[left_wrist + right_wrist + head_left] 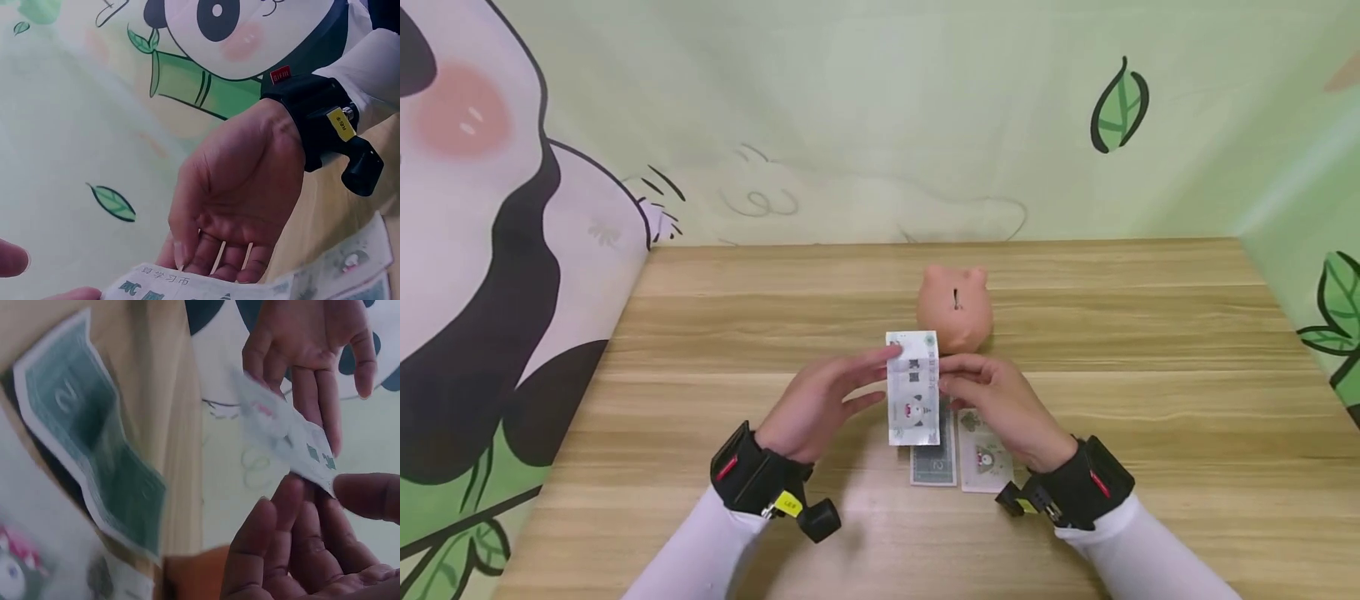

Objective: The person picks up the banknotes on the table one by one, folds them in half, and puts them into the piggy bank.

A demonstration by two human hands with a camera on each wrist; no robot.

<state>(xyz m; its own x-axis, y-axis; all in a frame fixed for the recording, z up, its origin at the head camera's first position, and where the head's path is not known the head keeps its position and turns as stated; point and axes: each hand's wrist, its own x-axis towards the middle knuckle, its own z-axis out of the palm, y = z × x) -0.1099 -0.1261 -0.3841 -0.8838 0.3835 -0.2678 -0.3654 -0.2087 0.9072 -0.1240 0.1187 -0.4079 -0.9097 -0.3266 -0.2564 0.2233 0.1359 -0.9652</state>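
Lengthwise, the banknote [913, 396] is pointing toward the pink piggy bank [955, 312]. The right grip [1006, 404] is pinching one long edge; the left grip [820, 400], fingers straight, is touching the other.

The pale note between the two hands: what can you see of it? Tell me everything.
The pale note is oblong, looks like thin paper, and is printed with dark characters and a cartoon animal with some pink. It is raised above the table, hiding part of a darker note. The right hand pinches one long edge; the left hand's extended fingers reach the opposite edge.
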